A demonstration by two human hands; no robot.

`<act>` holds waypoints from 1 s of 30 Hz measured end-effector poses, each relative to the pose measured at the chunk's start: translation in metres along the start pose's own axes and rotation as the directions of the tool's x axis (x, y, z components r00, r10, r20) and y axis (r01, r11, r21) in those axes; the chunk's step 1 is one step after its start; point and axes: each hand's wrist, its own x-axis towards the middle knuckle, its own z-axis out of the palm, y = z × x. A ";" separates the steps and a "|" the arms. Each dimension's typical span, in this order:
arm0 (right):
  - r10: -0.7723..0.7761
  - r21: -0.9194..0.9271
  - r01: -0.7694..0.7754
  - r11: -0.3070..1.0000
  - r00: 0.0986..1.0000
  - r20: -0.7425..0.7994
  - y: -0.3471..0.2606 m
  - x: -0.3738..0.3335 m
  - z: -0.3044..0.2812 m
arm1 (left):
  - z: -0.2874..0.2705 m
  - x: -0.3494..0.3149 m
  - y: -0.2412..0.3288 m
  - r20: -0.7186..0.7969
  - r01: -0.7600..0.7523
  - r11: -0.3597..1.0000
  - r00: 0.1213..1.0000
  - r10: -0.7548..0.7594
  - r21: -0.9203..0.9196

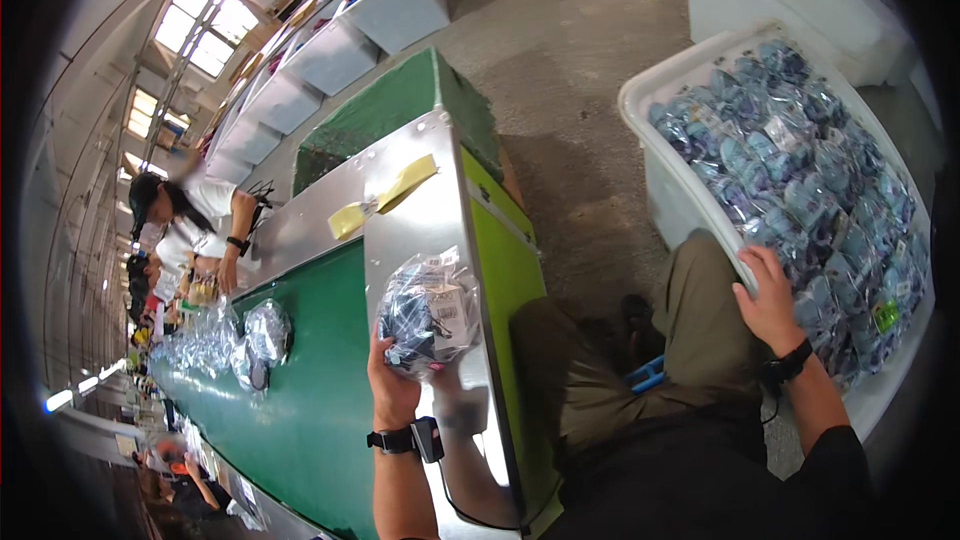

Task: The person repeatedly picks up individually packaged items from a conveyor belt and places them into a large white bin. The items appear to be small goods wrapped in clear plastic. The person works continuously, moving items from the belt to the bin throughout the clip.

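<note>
My left hand (396,388) is closed on a clear plastic bag (430,315) over the metal edge of the conveyor table. Inside the bag are blue-grey, shoe-like items and a white label with a barcode; their exact kind is unclear through the shiny film. On my right side, my right hand (772,305) curls its fingers over the rim of a large white bin (700,202). Many similar bags (800,175) of light blue and purple items fill that bin. More clear bags (265,332) lie further along the green belt (325,410).
A person in a white top (205,205) reaches over the belt ahead on the left. Yellow tape (385,197) sticks to the metal table end, beside a green box (395,105). White bins (395,10) line the far aisle. Another person (190,485) is at lower left.
</note>
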 end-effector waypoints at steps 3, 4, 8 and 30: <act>-0.111 -0.013 0.110 0.994 0.993 -0.032 -0.036 -0.006 -0.007 | 0.041 0.004 -0.032 0.029 0.115 0.993 0.993 -0.114 -0.037; -0.161 0.034 0.162 0.986 0.986 -0.032 -0.051 -0.007 -0.009 | 0.058 0.002 -0.045 0.098 0.122 0.992 0.988 -0.118 -0.029; -0.359 0.088 0.366 0.926 0.929 -0.093 -0.100 -0.006 -0.028 | 0.134 -0.014 -0.091 0.278 0.202 0.979 0.941 -0.194 0.000; 0.238 -0.198 -0.258 0.946 0.964 -0.115 0.019 -0.201 -0.214 | 0.297 -0.102 -0.199 0.664 0.127 0.815 0.517 -0.541 0.566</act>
